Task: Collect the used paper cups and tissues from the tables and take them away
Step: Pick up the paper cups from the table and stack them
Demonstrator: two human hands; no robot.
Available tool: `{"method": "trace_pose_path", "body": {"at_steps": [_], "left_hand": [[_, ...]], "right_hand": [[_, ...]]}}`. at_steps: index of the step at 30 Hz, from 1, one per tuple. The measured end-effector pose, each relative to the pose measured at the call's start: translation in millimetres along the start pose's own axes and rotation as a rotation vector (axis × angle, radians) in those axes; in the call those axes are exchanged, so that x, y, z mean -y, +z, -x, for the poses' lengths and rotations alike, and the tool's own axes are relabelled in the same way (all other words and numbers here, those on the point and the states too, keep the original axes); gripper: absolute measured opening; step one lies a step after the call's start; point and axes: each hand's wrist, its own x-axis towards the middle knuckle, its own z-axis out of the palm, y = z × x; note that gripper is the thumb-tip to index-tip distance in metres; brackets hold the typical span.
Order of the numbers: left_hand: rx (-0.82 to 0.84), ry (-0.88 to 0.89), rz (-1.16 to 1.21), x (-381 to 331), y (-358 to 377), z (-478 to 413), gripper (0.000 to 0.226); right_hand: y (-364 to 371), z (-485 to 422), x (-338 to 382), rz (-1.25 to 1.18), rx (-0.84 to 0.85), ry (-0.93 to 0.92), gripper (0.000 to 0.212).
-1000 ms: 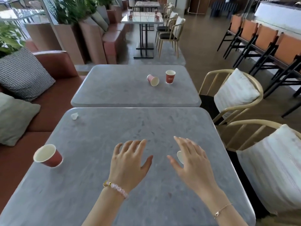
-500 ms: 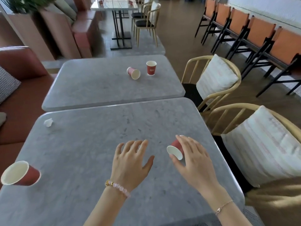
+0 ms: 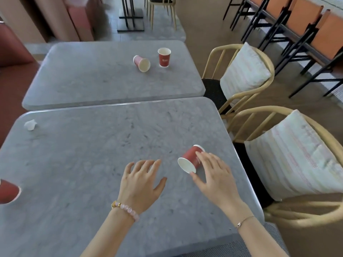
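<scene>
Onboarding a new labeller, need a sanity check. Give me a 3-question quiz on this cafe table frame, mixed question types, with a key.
1. True or false: the red cup touched by the right hand stands upright.
2. How many cups are on the far table? A) one B) two C) three
3. Fill in: the crumpled tissue lies near the far ____ corner of the near table.

Key:
1. False, it lies on its side.
2. B, an upright cup and a tipped cup.
3. left
</scene>
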Motion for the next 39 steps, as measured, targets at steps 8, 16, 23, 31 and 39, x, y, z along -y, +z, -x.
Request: {"method": "trace_pose_path", "body": {"at_steps": [8, 16, 23, 31, 39], "left_hand": [[0.086, -0.035, -0.006, 4, 14, 6, 0.048], [0.081, -0.053, -0.016, -7, 19, 3, 0.047], [0.087, -0.079, -0.028, -6, 17, 8, 0.046], [0.090, -0.105, -0.047, 0, 15, 14, 0.046], [0.051, -0.074, -0.042, 4, 7, 9, 0.047]], "right_hand": [[29, -34, -62, 0.064, 0.142, -0.129, 0.069], [34, -92, -88, 0.098, 0.451, -0.444, 0.082], [56, -104, -81, 0.093, 0.476, -0.642, 0.086], [63, -100, -78, 0.030, 0.449, -0.643, 0.078], [43, -91, -73, -0.137, 0.358, -0.442, 0.077]]}}
